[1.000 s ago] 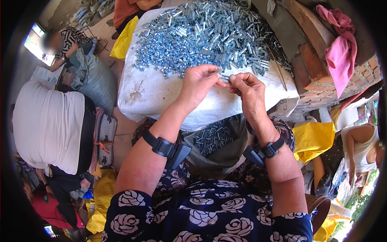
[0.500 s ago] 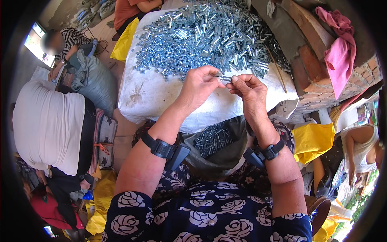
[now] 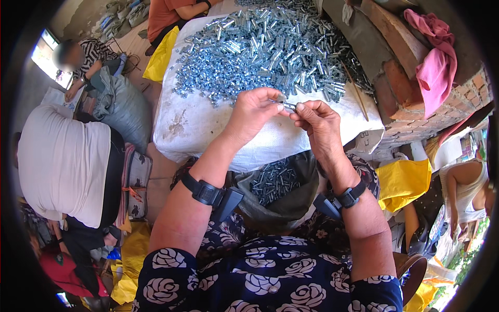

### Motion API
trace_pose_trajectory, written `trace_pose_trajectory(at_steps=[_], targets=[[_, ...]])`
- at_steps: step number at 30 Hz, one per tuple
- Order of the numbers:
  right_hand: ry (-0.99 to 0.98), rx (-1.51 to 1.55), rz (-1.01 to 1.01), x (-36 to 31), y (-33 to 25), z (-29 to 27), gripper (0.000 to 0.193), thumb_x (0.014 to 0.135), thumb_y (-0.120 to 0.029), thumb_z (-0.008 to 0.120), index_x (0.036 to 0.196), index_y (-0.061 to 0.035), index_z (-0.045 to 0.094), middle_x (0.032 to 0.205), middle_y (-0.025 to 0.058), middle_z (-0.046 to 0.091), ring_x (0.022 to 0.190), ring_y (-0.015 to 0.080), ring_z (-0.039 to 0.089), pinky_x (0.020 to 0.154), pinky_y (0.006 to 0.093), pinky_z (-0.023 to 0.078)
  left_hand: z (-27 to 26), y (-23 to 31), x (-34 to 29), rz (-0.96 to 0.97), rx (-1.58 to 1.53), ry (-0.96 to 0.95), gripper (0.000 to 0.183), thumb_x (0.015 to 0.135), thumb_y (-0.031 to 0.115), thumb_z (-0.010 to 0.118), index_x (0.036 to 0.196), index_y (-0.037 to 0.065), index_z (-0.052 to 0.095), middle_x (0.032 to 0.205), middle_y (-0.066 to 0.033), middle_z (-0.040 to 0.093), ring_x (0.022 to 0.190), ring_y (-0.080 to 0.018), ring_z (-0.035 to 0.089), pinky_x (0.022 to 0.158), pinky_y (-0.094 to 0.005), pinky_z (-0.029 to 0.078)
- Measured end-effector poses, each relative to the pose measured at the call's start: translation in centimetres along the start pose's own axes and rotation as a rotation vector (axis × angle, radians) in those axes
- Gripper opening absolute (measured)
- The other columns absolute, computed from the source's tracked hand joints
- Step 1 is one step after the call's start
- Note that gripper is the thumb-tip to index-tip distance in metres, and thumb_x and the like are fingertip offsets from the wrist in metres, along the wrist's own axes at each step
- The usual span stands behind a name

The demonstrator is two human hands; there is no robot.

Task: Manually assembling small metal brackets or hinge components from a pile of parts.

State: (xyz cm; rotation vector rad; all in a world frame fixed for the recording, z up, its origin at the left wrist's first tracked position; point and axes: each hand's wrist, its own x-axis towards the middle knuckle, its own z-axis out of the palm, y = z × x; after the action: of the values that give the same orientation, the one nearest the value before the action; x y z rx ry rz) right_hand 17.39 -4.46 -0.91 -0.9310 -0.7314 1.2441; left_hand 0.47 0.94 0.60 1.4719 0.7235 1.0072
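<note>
I'm seeing bare L fingers (image 3: 268, 94) & R fingers (image 3: 306, 110) clamping opp. ends of a small silver metal cylinder (image 3: 289, 106), prob. needing steady alignment.

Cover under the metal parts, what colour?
The cover is white with brownish smudges on its left; best in head view.

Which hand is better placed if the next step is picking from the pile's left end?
Probably the left hand: it is nearer that end of the metal pile; the right hand is farther away. Both hold one small metal part.
</note>
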Motion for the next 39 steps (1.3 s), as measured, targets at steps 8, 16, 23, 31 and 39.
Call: trace_pose_trajectory(at_steps=[8,16,23,31,39], targets=[[-0.185,0.073,0.156,0.1,-0.1,-1.6,0.007,0.084,-0.006,0.067,0.089,-0.0022,0.063,0.080,0.0080,0.067,0.071,0.0155,0.067,0.061,0.0226,0.054,-1.6,0.8,-0.5,-0.167,-0.217,-0.307,0.022,0.080,0.001,0.067,0.101,-0.004,0.060,0.082,-0.0091,0.064,0.069,-0.0182,0.066,0.067,-0.0276,0.054],[-0.398,0.158,0.283,-0.6,0.0,-2.3,0.006,0.085,-0.004,0.065,0.089,-0.0015,0.062,0.079,0.0085,0.066,0.071,0.0172,0.067,0.062,0.0253,0.056,-1.4,1.3,-2.0,-0.190,-0.304,-0.442,0.022,0.080,0.000,0.067,0.101,-0.002,0.060,0.080,-0.0089,0.063,0.065,-0.0170,0.064,0.063,-0.0270,0.052],[-0.421,0.252,0.323,-1.1,0.5,-2.5,0.007,0.085,-0.004,0.065,0.090,-0.0009,0.061,0.078,0.0094,0.066,0.070,0.0175,0.067,0.062,0.0252,0.056,-0.8,1.7,-2.7,-0.151,-0.279,-0.431,0.013,0.081,-0.002,0.065,0.094,-0.003,0.064,0.085,-0.0073,0.063,0.070,-0.0165,0.065,0.066,-0.0269,0.053],[-0.363,0.174,0.248,-0.4,0.3,-2.8,0.006,0.085,-0.003,0.064,0.090,-0.0003,0.062,0.079,0.0106,0.066,0.069,0.0171,0.067,0.061,0.0247,0.056,-0.3,1.6,-2.8,-0.114,-0.212,-0.321,0.016,0.085,0.002,0.061,0.099,-0.005,0.064,0.084,-0.0089,0.064,0.073,-0.0173,0.065,0.070,-0.0277,0.053],[-0.338,0.246,0.277,-0.7,0.6,-2.5,0.005,0.086,-0.004,0.064,0.090,-0.0027,0.062,0.079,0.0092,0.066,0.070,0.0166,0.066,0.062,0.0256,0.056,-0.2,0.7,-2.6,-0.139,-0.264,-0.276,0.017,0.086,0.003,0.060,0.101,-0.004,0.063,0.082,-0.0121,0.065,0.070,-0.0189,0.065,0.068,-0.0291,0.054]])
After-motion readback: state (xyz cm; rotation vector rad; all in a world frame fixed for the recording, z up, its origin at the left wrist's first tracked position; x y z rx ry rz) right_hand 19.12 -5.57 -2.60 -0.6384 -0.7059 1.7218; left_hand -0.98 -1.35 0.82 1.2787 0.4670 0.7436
